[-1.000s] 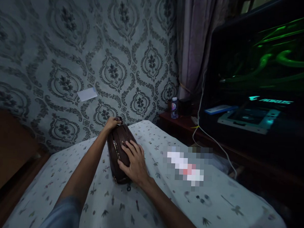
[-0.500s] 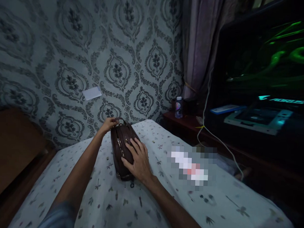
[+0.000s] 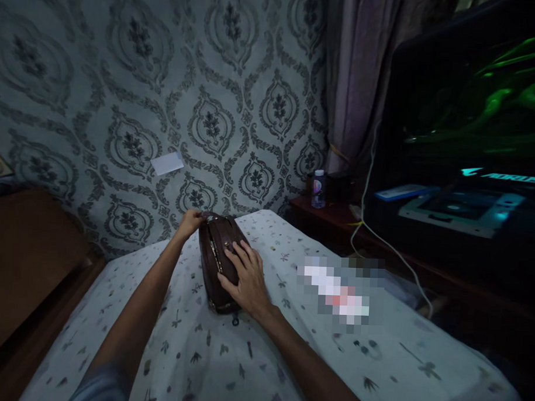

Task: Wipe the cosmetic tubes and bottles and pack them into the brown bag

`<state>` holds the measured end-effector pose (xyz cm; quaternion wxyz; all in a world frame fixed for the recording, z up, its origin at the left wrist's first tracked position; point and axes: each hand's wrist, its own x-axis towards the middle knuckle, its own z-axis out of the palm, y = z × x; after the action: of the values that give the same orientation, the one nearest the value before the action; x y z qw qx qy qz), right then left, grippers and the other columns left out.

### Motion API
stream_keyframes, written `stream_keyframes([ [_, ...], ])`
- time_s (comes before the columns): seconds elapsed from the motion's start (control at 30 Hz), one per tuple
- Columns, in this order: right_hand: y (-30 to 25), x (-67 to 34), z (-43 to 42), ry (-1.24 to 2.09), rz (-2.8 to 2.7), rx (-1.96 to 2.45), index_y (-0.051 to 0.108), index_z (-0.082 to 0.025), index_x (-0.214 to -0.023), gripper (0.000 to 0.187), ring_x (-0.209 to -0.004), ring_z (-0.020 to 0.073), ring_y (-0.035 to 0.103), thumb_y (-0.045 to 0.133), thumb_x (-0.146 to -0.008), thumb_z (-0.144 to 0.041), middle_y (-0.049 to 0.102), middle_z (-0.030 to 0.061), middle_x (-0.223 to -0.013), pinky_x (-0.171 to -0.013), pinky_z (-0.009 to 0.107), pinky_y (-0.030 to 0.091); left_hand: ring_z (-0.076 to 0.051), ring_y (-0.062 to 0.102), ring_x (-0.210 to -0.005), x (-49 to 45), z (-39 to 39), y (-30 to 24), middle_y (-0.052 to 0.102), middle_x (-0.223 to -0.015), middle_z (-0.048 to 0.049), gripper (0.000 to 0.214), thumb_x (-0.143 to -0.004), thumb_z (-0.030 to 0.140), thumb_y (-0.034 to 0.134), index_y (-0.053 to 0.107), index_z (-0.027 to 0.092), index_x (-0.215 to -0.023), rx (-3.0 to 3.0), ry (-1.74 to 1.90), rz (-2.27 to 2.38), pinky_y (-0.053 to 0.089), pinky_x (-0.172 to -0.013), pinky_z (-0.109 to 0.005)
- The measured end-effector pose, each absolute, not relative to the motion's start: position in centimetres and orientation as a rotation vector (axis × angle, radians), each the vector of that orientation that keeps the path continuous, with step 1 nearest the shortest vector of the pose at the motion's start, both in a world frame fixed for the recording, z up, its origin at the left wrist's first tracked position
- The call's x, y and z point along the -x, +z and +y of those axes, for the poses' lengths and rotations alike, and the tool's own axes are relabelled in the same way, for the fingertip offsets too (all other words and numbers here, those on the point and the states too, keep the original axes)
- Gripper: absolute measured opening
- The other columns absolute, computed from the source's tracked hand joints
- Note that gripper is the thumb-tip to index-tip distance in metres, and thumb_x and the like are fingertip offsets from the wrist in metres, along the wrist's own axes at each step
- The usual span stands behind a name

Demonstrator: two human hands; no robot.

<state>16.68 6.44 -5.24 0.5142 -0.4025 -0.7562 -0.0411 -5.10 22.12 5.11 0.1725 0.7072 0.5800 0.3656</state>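
Patterned bedsheet (image 3: 262, 364) under a brown bag (image 3: 217, 254); left hand (image 3: 191, 221) pinches its far end, right hand (image 3: 244, 276) rests open on top.

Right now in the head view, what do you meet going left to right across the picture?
Brown wooden furniture → white card on the patterned wall → left hand → dark brown leather bag → right hand → small plastic bottle → white cable → dark screen with green glow.
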Motion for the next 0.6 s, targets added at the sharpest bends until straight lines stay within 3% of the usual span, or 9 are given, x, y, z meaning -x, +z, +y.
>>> stream_keyframes([
  [0.13,-5.2,-16.7,6.4,-0.095,-1.813,0.97,0.059,-0.02,-0.131,0.046,-0.14,0.0315,0.04,0.06,-0.089,-0.039,0.054,0.0132,-0.144,-0.114,0.055,0.031,-0.013,0.053,-0.056,5.1,21.2,5.6,0.059,-0.06,0.0015,0.031,-0.081,0.044,0.066,0.064,0.015,-0.069,-2.06,0.943,1.623,0.041,-0.055,-0.025],
  [0.23,-5.2,-16.7,6.4,-0.097,-1.822,0.967,0.058,-0.02,-0.131,0.046,-0.14,0.0318,0.04,0.06,-0.089,-0.04,0.054,0.0135,-0.143,-0.114,0.055,0.031,-0.013,0.047,-0.053,4.7,21.0,6.4,0.055,-0.052,0.0019,0.028,-0.072,0.04,0.067,0.061,0.017,-0.059,-2.111,0.891,1.615,0.034,-0.053,-0.025],
  [0.33,-5.3,-16.6,6.3,-0.102,-1.823,0.973,0.057,-0.02,-0.132,0.047,-0.141,0.0314,0.039,0.061,-0.089,-0.04,0.052,0.0139,-0.145,-0.115,0.055,0.03,-0.015,0.047,-0.059,3.5,21.2,7.2,0.055,-0.056,0.0025,0.021,-0.065,0.037,0.071,0.064,0.018,-0.062,-2.181,0.907,1.615,0.033,-0.057,-0.025],
  [0.47,-5.6,-16.5,6.1,-0.138,-1.777,0.975,0.058,-0.02,-0.132,0.047,-0.142,0.0325,0.036,0.062,-0.088,-0.038,0.045,0.0173,-0.149,-0.113,0.056,0.032,-0.017,0.052,-0.069,1.4,21.6,7.7,0.062,-0.067,0.0016,0.026,-0.065,0.036,0.071,0.073,0.018,-0.083,-2.24,0.941,1.577,0.035,-0.063,-0.025],
  [0.6,-5.7,-16.5,6.0,-0.143,-1.769,0.965,0.06,-0.021,-0.131,0.043,-0.141,0.0323,0.037,0.06,-0.091,-0.038,0.045,0.0166,-0.149,-0.112,0.055,0.034,-0.017,0.053,-0.067,0.2,21.9,7.3,0.06,-0.062,0.0018,0.024,-0.07,0.039,0.064,0.072,0.016,-0.077,-2.234,0.946,1.528,0.036,-0.061,-0.024],
])
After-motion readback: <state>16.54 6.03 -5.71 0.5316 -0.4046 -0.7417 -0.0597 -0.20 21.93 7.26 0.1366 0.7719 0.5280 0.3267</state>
